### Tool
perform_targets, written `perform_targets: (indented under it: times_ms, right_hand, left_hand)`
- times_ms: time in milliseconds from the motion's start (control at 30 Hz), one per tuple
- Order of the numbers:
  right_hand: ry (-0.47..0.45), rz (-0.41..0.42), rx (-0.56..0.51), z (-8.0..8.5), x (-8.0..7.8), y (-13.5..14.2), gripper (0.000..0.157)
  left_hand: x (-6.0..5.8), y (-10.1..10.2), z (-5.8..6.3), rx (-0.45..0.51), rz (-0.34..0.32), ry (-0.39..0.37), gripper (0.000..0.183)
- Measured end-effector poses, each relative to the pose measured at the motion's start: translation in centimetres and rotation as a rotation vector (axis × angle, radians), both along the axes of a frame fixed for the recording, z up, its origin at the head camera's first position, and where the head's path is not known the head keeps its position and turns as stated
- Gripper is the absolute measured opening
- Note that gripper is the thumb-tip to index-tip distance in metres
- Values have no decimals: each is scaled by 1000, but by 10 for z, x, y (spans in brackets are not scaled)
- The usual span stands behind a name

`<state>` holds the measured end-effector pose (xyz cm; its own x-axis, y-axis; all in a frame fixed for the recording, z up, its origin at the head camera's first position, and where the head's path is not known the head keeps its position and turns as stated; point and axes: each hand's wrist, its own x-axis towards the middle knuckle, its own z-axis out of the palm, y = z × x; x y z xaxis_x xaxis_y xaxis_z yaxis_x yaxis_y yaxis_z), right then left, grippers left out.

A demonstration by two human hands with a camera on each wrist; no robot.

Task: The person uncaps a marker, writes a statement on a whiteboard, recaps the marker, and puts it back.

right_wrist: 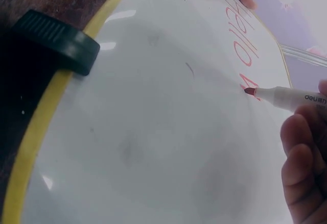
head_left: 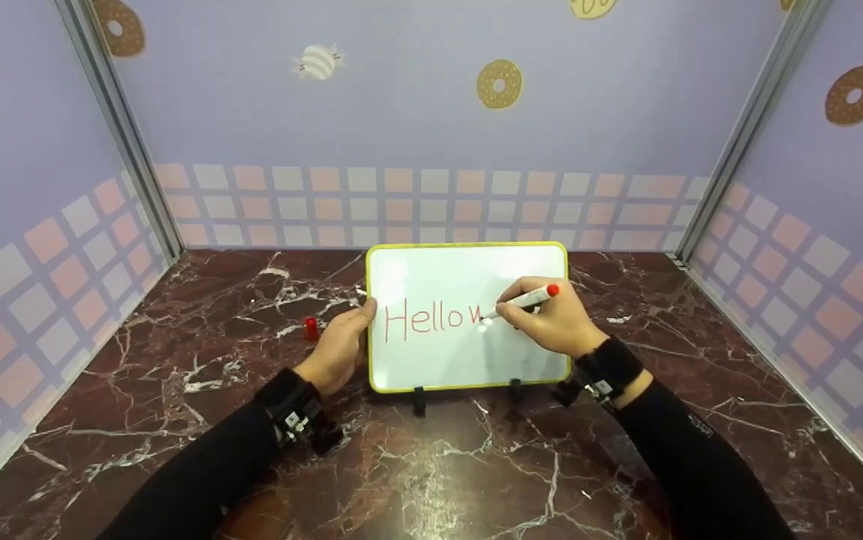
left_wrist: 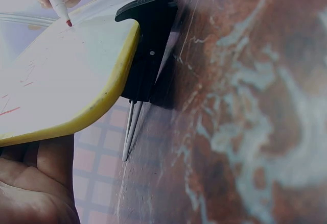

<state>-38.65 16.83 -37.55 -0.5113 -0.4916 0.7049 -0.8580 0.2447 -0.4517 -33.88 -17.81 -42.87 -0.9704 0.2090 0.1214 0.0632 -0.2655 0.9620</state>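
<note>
Yellow-framed whiteboard (head_left: 439,277) is propped on the marble-patterned table (head_left: 431,480), lower edge cradled in black stand hooks (head_left: 419,401). Left edge is gripped by left hand (head_left: 335,349). Red-ended marker (head_left: 527,299), uncapped, is pinched in right hand (head_left: 560,322), tip at letter after "Hello" (head_left: 422,321). Red cap (head_left: 311,328) is seen near left hand.

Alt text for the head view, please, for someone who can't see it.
A person's right hand holds a red-ended white marker to a yellow-framed whiteboard, where red "Hello" is followed by another letter. The left hand grips the board's left edge; a red cap is beside that hand on the marbled table. A purple wall stands behind.
</note>
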Motion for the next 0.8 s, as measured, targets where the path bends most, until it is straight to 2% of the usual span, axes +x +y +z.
perform_targets:
  times_ms: [333,800]
  right_hand:
    - [41,-43,-18,2,-1,0,13]
    - [15,-52,-66,2,-2,-1,12]
  left_hand:
    - [0,0,-1,-7,9,-8,61]
    - [0,0,-1,-11,18,-1,61]
